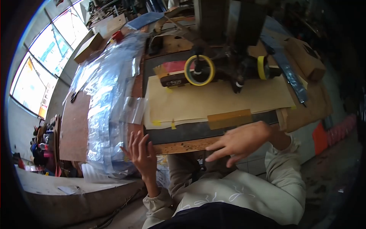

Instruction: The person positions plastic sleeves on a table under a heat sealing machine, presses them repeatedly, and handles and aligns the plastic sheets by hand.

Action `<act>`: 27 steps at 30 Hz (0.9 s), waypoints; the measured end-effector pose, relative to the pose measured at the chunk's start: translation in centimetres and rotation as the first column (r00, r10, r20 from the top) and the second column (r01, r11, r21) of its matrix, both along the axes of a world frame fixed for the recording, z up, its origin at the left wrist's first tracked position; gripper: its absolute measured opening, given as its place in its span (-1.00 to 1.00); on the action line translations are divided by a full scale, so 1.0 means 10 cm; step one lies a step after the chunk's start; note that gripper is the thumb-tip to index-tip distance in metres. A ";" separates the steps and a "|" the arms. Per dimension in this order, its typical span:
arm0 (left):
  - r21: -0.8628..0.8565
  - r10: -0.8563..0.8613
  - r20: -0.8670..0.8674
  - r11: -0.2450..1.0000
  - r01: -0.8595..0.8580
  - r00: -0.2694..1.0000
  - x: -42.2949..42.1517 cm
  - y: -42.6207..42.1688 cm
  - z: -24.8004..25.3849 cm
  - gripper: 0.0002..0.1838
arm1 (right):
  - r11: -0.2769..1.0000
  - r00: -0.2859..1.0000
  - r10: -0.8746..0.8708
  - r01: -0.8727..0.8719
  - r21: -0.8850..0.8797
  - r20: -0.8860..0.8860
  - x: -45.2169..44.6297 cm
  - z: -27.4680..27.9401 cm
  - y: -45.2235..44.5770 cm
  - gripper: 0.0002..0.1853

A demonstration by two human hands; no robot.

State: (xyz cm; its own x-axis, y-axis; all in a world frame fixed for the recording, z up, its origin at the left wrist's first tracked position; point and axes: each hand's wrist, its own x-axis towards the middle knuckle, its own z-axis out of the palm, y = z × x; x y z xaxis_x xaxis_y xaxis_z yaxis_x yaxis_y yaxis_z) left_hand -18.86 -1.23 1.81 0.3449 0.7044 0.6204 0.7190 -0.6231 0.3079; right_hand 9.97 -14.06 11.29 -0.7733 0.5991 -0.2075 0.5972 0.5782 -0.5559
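My left hand is raised at the table's front edge, beside the clear plastic bags, its fingers apart and nothing in them. Over the wooden front edge is my right hand, fingers spread and empty, close to an amber translucent strip. That strip lies across the front of a tan paper sheet and the dark mat. A dark machine head stands over the sheet, with a yellow tape roll on its left and another yellow roll on its right.
Scissors lie at the left on a brown board. A cardboard box stands at the back left. Brown paper packages and a long bluish plastic-wrapped piece are at the right.
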 end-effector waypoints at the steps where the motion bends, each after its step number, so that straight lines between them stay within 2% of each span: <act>1: -0.017 -0.072 0.014 0.997 0.072 0.997 0.16 -0.01 -0.03 -0.80 | 0.991 0.988 -0.096 0.084 -0.105 -0.117 0.17 0.02 -0.17 -0.44; 3: -0.012 -0.048 -0.031 0.999 0.047 0.998 0.39 0.00 -0.04 -0.79 | 0.899 0.836 -0.438 0.408 -0.158 -0.331 0.56 0.06 -0.49 -0.43; 4: -0.009 -0.033 -0.055 0.999 0.033 0.998 0.50 0.00 -0.05 -0.78 | 0.745 0.686 -0.661 0.649 -0.155 -0.304 0.78 0.10 -0.68 -0.44; 5: -0.083 -0.046 -0.042 0.996 0.042 0.998 0.58 -0.01 -0.05 -0.75 | 0.531 0.480 -0.832 0.834 -0.150 -0.279 1.02 0.11 -0.89 -0.44; 6: -0.121 -0.056 -0.036 0.991 0.052 0.998 0.66 -0.02 -0.06 -0.74 | 0.366 0.301 -0.893 0.918 -0.152 -0.333 1.39 -0.03 -1.05 -0.48; 7: -0.157 -0.066 -0.029 0.986 0.060 0.997 0.74 -0.03 -0.06 -0.73 | 0.214 0.174 -0.900 0.975 -0.058 -0.400 1.99 -0.40 -1.26 -0.45; 8: -0.189 -0.074 -0.022 0.980 0.069 0.997 0.80 -0.04 -0.06 -0.73 | 0.048 0.054 -0.877 0.999 0.026 -0.478 2.57 -0.73 -1.44 -0.43; 9: -0.158 -0.026 -0.086 0.987 0.012 0.996 0.83 -0.05 -0.05 -0.75 | -0.105 0.024 -0.920 0.947 0.305 -0.390 2.91 -0.79 -1.52 -0.33; 10: -0.157 -0.020 -0.044 0.987 0.013 0.999 0.81 -0.02 -0.06 -0.75 | -0.217 -0.036 -0.949 0.796 0.565 -0.313 3.19 -0.87 -1.61 -0.23; 12: -0.160 0.017 0.050 0.987 -0.009 0.999 0.77 0.02 -0.13 -0.76 | -0.299 -0.235 -0.954 0.726 0.620 -0.185 4.00 -1.49 -1.93 -0.10; 13: -0.123 0.048 0.004 0.991 -0.047 0.999 0.80 -0.01 -0.10 -0.79 | -0.338 -0.335 -0.933 0.682 0.648 -0.133 4.21 -1.67 -1.96 -0.03; 16: -0.159 0.055 0.065 0.986 -0.044 0.996 0.82 -0.02 -0.08 -0.80 | -0.409 -0.433 -0.892 0.649 0.641 -0.131 3.53 -1.19 -1.74 0.01; 19: -0.143 0.094 0.078 0.986 -0.082 0.993 0.83 -0.02 -0.10 -0.81 | -0.413 -0.407 -0.897 0.631 0.656 -0.173 3.49 -1.15 -1.72 -0.11; 22: -0.150 0.098 0.086 0.985 -0.084 0.991 0.83 -0.02 -0.09 -0.82 | -0.463 -0.239 -0.860 0.736 0.493 -0.451 3.34 -1.06 -1.72 -0.25; 25: -0.155 0.084 0.078 0.985 -0.071 0.993 0.83 -0.02 -0.07 -0.82 | -0.504 -0.359 -0.849 0.773 0.386 -0.389 3.24 -0.91 -1.69 -0.25; 27: -0.159 0.061 0.082 0.986 -0.048 0.995 0.82 -0.01 -0.06 -0.83 | -0.511 -0.370 -0.850 0.752 0.416 -0.376 3.26 -0.87 -1.74 -0.28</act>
State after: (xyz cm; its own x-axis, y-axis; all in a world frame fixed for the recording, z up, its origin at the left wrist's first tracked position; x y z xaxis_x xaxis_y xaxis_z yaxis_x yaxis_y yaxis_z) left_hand -10.62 -1.34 1.22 0.2533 0.8116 0.5265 0.7169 -0.5229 0.4611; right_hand 42.59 -31.45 2.61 0.8496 0.3774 0.3684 0.5175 -0.7314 -0.4441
